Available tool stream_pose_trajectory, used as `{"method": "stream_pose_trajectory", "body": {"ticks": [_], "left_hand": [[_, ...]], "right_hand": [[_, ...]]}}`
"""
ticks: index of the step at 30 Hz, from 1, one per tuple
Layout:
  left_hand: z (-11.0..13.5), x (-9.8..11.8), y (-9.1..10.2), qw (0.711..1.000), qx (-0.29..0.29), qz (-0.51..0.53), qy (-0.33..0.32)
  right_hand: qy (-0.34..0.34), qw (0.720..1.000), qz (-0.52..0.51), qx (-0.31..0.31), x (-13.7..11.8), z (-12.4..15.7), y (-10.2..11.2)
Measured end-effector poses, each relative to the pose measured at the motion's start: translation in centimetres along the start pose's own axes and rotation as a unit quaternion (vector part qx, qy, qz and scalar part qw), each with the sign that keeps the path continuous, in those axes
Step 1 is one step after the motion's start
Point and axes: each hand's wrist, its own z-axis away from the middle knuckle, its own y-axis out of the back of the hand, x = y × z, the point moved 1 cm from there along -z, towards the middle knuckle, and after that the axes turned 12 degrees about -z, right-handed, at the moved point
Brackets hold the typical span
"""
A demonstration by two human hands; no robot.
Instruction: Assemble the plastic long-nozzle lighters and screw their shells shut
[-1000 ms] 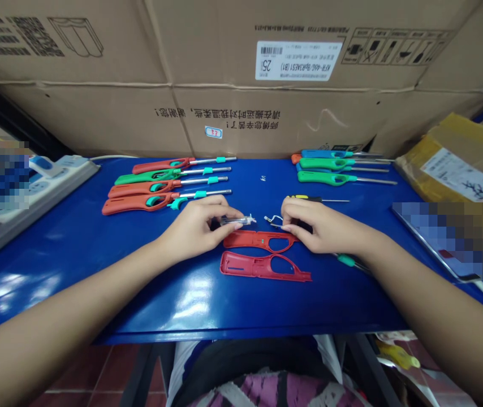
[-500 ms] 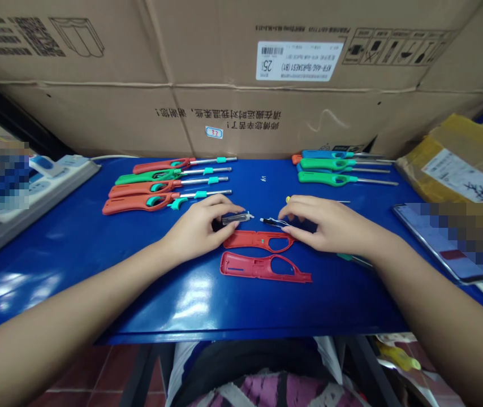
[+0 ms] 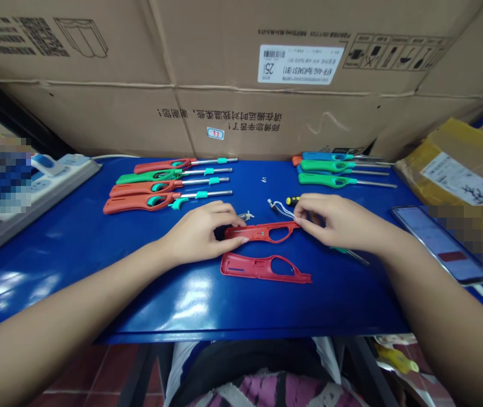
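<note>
My left hand [image 3: 201, 230] is closed on the left end of a red lighter shell half [image 3: 262, 232], held just above the blue table [image 3: 97, 265]. A small clear gas tube [image 3: 245, 216] pokes out behind its fingers. My right hand [image 3: 337, 221] pinches the shell's right end together with a small wired part [image 3: 279, 208]. A second red shell half [image 3: 264, 268] lies flat on the table in front of both hands. A screwdriver with a yellow and black handle [image 3: 292, 200] lies just behind my right hand.
Several assembled red and green lighters [image 3: 163, 186] lie in a row at back left, and green and blue ones [image 3: 335, 168] at back right. A phone [image 3: 440, 243] lies at the right, a power strip [image 3: 50, 169] at the left, cardboard boxes [image 3: 241, 79] behind.
Both hands have taken hold of the upper red shell half and lifted it slightly off the table. The right hand carried the wired part back and up. The left hand shifted from the clear tube to the shell.
</note>
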Motion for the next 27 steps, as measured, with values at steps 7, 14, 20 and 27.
{"method": "stream_pose_trajectory", "body": {"ticks": [7, 14, 20, 27], "left_hand": [[0.0, -0.3, -0.2, 1.000, 0.010, -0.009, 0.013], [-0.1, -0.5, -0.5, 0.996, 0.055, -0.004, 0.072], [-0.2, -1.3, -1.0, 0.987, 0.037, -0.018, 0.156], [-0.3, -1.3, -1.1, 0.986, 0.021, 0.003, 0.166]], "right_hand": [[0.059, 0.996, -0.055, 0.034, -0.5, 0.1, 0.7], [0.035, 0.982, -0.111, -0.152, -0.5, 0.2, -0.1], [0.005, 0.988, -0.096, -0.121, -0.2, 0.1, -0.5], [0.002, 0.997, -0.057, -0.049, 0.1, -0.5, -1.5]]}}
